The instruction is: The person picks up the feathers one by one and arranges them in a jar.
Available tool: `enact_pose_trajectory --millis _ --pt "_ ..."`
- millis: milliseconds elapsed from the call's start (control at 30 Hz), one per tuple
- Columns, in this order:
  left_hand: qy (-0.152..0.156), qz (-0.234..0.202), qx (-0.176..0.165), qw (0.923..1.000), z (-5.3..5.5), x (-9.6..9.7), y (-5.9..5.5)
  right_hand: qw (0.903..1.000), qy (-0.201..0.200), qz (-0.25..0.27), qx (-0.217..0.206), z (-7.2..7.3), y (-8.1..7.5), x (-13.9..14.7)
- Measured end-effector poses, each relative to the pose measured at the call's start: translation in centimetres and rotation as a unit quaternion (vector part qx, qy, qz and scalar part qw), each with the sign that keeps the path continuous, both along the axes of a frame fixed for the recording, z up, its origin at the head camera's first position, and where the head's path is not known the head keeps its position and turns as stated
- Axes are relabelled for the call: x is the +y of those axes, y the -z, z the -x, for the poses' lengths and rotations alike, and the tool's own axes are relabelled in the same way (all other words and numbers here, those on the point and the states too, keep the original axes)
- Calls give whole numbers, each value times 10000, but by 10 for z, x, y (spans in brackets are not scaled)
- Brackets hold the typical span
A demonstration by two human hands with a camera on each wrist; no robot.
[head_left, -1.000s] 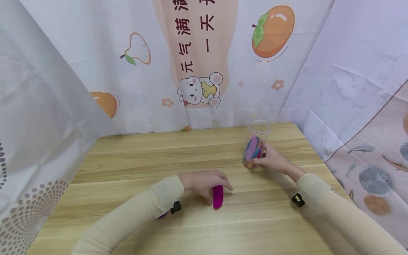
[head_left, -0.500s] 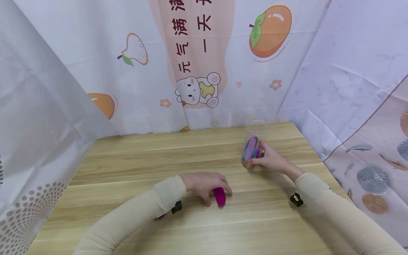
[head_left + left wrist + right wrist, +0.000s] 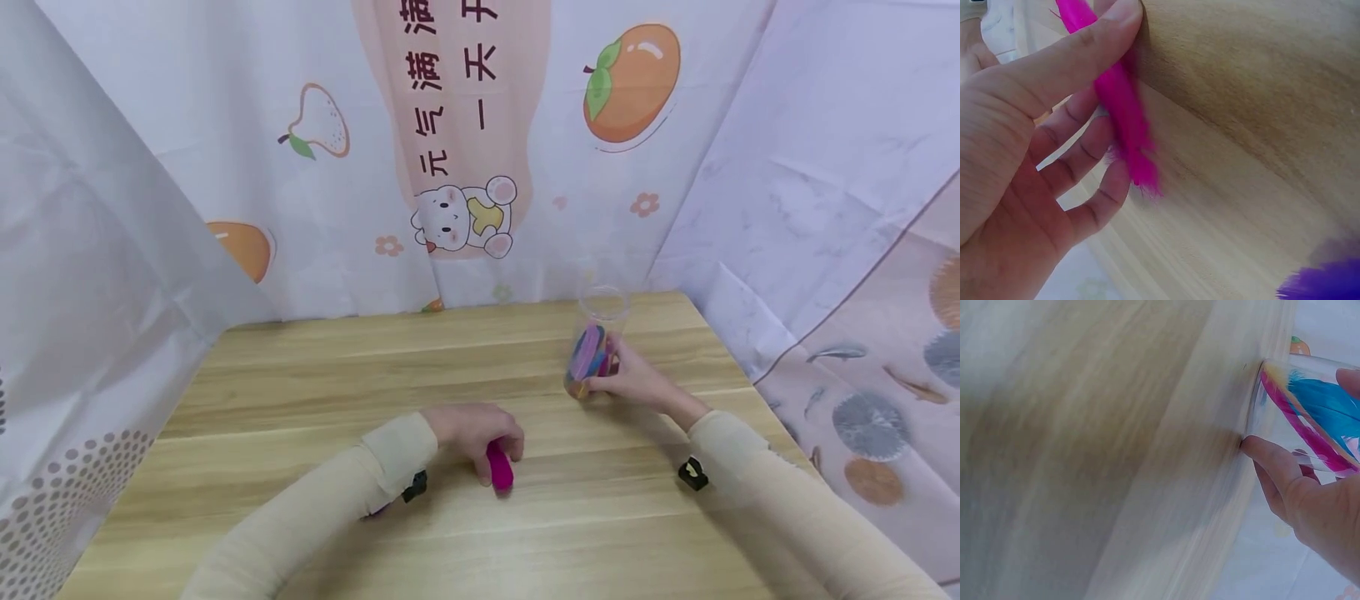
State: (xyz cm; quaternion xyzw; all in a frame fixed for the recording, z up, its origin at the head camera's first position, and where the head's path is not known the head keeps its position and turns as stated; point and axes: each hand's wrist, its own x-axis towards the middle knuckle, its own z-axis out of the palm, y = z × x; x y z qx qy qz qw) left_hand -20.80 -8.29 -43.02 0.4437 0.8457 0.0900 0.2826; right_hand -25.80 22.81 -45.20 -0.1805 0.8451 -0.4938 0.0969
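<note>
Pink feather point(image 3: 501, 472) is pinched between the thumb and curled fingers of the left hand point(image 3: 480, 429), around the middle of the table point(image 3: 600, 517); a purple feather point(image 3: 1325, 284) lies near. Farther off, to the right, the right hand point(image 3: 637, 379) grips a clear cup point(image 3: 604, 316) standing on the table, lilac and blue feathers point(image 3: 586, 352) inside. Behind hangs a fruit-print curtain point(image 3: 480, 279).

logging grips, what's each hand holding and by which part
Left hand pinches a pink feather partway along; right hand grips a clear cup by its lower side.
</note>
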Motion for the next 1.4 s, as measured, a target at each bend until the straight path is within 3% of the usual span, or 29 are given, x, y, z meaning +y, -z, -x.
enact_pose_trajectory --millis 267,400,600,1067,1300,1400 --pt "-289 257 270 9989 -4 -1 2 10000 43 -52 -38 -2 0 -1" --pt "-433 180 17 9989 -4 -2 4 9999 83 -99 -25 -2 0 -1" --pt "-386 -72 -386 9985 -4 -4 7 9999 81 -124 11 -1 4 0" --pt "-692 -348 -757 9941 -5 -8 6 9999 16 -124 -55 0 1 -1" --pt "-1077 -446 -1064 9875 -7 -8 8 9999 81 -122 -38 0 1 -1" --pt "-1083 -382 -995 9884 -7 -8 7 9999 65 -131 -31 1 1 -1"
